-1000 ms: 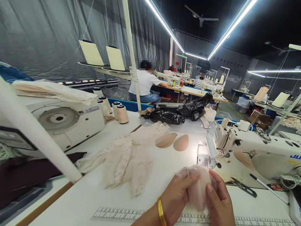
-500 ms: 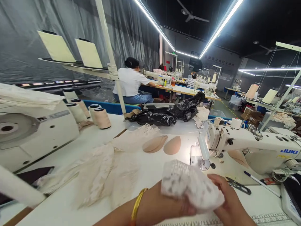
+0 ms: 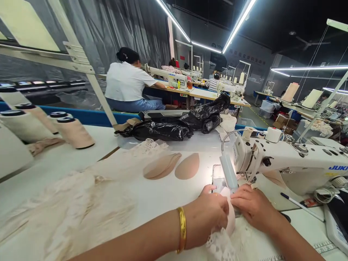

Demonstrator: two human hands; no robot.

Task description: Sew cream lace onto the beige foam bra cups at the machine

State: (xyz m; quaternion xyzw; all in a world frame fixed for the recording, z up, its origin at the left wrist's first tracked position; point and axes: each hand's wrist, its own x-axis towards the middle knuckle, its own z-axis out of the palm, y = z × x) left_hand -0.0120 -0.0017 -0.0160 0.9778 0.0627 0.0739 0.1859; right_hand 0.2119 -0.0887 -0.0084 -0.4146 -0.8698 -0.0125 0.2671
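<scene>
A pale pink moulded bra cup (image 3: 231,216) with cream lace (image 3: 223,247) hanging from it lies at the needle end of a white JUKI sewing machine (image 3: 288,156). My left hand (image 3: 210,216), below a gold bangle, is closed on the cup's left side, its fingers curled over the fabric. From the right, my right hand (image 3: 255,207) pinches the cup's edge beside the presser foot, which the lamp head (image 3: 228,170) and my fingers partly hide. Two beige teardrop cup pads, a stacked one (image 3: 162,166) and a flat one (image 3: 187,166), lie left of the machine.
Cream lace garments (image 3: 81,203) spread over the left of the table. Black plastic bags (image 3: 163,129) lie along the back edge, thread cones (image 3: 74,132) at left. A white-handled pen (image 3: 301,206) rests right. A person in a white shirt (image 3: 126,81) sits ahead.
Both hands have moved forward, bringing the lace piece from the table's front to the machine's needle area. The pink cup now shows between my fingers. The view has shifted right and closer.
</scene>
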